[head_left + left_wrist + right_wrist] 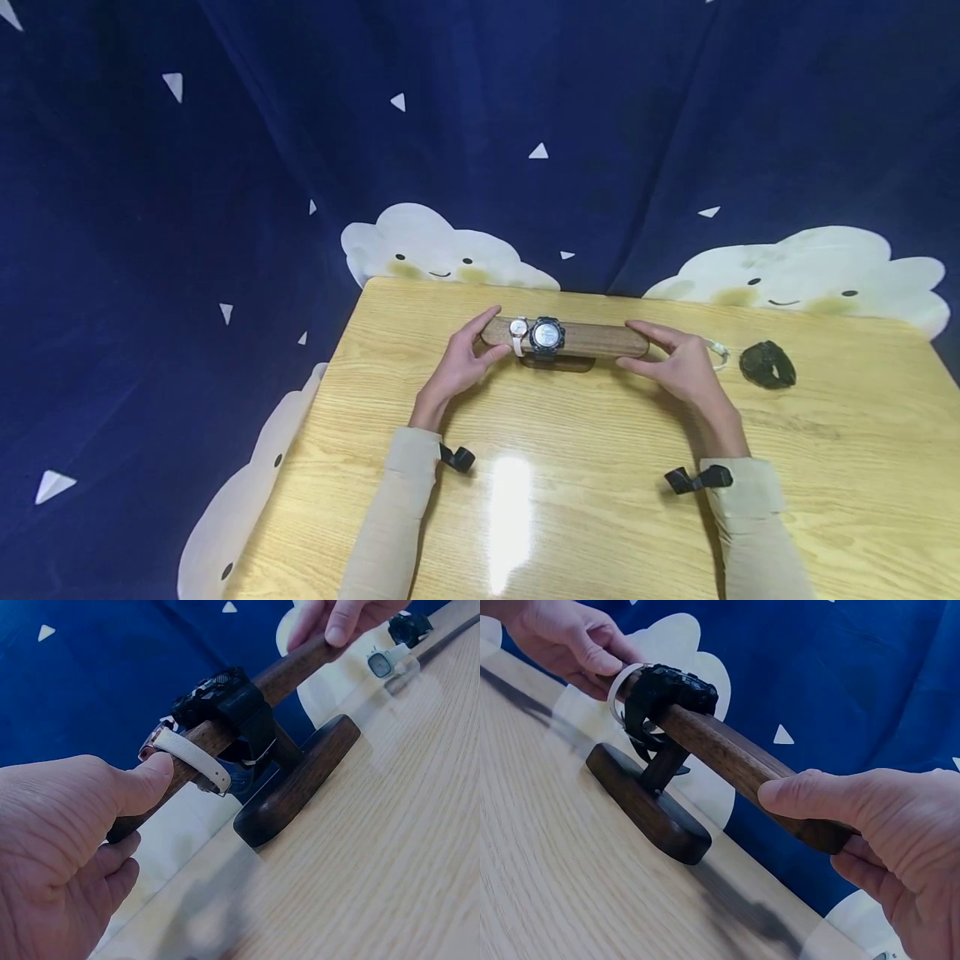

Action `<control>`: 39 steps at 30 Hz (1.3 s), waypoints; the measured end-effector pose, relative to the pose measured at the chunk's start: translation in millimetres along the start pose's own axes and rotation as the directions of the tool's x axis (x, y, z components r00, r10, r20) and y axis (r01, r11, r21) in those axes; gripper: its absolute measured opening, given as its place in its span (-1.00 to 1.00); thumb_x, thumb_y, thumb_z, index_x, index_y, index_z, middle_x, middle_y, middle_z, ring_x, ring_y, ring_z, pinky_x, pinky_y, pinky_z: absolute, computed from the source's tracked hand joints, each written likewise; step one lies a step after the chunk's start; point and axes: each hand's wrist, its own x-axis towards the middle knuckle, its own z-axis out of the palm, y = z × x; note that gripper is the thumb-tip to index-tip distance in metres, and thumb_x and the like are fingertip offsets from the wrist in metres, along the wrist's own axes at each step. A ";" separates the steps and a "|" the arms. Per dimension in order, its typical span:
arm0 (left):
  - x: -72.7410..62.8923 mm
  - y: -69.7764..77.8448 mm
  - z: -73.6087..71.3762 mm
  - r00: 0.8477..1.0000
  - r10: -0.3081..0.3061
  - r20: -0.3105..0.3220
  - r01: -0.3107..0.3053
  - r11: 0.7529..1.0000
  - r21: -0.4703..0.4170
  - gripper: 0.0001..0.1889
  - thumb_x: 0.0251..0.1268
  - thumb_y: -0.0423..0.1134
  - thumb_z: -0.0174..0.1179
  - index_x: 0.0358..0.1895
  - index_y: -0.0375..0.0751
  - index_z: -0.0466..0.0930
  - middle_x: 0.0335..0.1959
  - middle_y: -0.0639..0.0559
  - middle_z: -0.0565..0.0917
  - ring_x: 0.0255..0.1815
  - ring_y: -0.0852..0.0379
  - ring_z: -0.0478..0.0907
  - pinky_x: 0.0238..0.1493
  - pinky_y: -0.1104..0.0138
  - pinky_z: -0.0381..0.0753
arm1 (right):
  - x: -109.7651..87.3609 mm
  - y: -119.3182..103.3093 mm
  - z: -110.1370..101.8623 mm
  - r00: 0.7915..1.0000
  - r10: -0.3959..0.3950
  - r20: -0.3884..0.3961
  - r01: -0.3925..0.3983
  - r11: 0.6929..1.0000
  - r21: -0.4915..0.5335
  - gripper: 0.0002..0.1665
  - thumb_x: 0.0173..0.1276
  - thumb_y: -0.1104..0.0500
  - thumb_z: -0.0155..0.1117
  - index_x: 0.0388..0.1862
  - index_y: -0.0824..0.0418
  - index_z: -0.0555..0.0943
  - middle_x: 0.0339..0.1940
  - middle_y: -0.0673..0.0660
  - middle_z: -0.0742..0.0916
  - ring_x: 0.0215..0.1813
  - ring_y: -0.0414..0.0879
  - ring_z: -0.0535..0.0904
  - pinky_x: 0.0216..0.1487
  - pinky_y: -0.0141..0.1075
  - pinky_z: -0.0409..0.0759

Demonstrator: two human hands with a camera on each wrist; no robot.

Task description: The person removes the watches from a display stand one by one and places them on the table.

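Watch stand point(600, 338): stood on the desk point(600, 533), held white-strapped watch point(518, 328), black watch point(547, 335).
Left hand point(459, 365): fingers pinched stand's left end.
Right hand point(686, 365): fingers pinched stand's right end.
Hands' job: seemed like steadying.
Next move: likely needed even hands.

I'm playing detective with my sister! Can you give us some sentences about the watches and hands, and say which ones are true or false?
1. A white-strapped watch and a black watch are on the wooden bar. True.
2. The right hand is away from the wooden bar. False: it grips one end.
3. The left hand grips the other end. True.
4. The black watch is nearer the left hand than the white-strapped watch is. False: the white-strapped watch is nearer.
5. Another dark watch lies on the table. True.
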 end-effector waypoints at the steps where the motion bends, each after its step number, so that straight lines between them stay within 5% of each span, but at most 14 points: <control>1: 0.2 0.0 0.4 1.000 0.000 0.002 0.000 1.000 -0.001 -0.23 0.43 -0.24 0.36 0.63 -0.12 0.23 0.64 -0.06 0.28 0.64 -0.03 0.20 0.65 0.20 0.18 | -0.3 0.0 0.5 1.000 0.004 0.003 -0.004 1.000 0.009 -0.26 0.11 0.20 0.72 0.31 0.20 0.69 0.26 0.28 0.73 0.34 0.26 0.60 0.23 -0.71 0.43; 19: -2.9 4.0 -3.4 1.000 -0.003 0.015 0.001 0.996 0.091 -0.19 0.46 -0.19 0.34 0.66 -0.15 0.15 0.65 -0.11 0.22 0.66 -0.06 0.15 0.67 0.18 0.13 | -1.2 2.8 8.6 1.000 0.004 -0.005 -0.003 0.998 0.070 -0.26 0.15 0.32 0.66 0.34 0.31 0.63 0.30 0.32 0.69 0.38 0.29 0.56 0.37 -0.45 0.51; 26: -3.6 11.7 -9.7 0.994 0.076 -0.074 -0.060 0.978 0.202 -0.23 0.43 -0.16 0.39 0.60 -0.24 0.27 0.57 -0.17 0.38 0.61 -0.10 0.26 0.65 0.12 0.21 | -2.7 -6.7 7.2 1.000 0.000 -0.002 0.000 0.996 0.093 -0.28 0.16 0.37 0.64 0.33 0.37 0.62 0.29 0.37 0.68 0.38 0.33 0.54 0.37 -0.47 0.49; 29: -1.7 14.7 -10.9 0.975 0.165 -0.152 -0.128 0.966 0.224 -0.32 0.41 -0.24 0.39 0.52 -0.33 0.38 0.48 -0.22 0.49 0.53 -0.15 0.39 0.59 0.09 0.34 | -4.6 -20.3 3.8 1.000 -0.002 -0.004 0.002 0.995 0.103 -0.30 0.17 0.38 0.63 0.31 0.44 0.61 0.27 0.43 0.68 0.35 0.39 0.54 0.32 -0.54 0.50; 34: 2.4 16.5 -7.4 0.916 0.300 -0.265 -0.251 0.946 0.203 -0.49 0.36 -0.40 0.36 0.36 -0.41 0.55 0.27 -0.31 0.64 0.28 -0.21 0.60 0.31 0.05 0.66 | -6.7 -35.3 -1.7 1.000 0.002 0.010 -0.003 0.994 0.109 -0.32 0.21 0.36 0.60 0.31 0.47 0.60 0.26 0.51 0.65 0.33 0.47 0.52 0.28 -0.54 0.55; 39: 2.8 17.4 -3.2 0.880 0.348 -0.324 -0.315 0.937 0.151 -0.56 0.31 -0.48 0.38 0.25 -0.42 0.63 0.05 -0.37 0.71 0.07 -0.23 0.67 0.02 -0.05 0.75 | -5.8 -34.3 -2.1 0.999 0.043 0.027 -0.046 0.993 0.113 -0.30 0.20 0.35 0.62 0.32 0.43 0.60 0.29 0.43 0.66 0.38 0.39 0.52 0.38 -0.26 0.57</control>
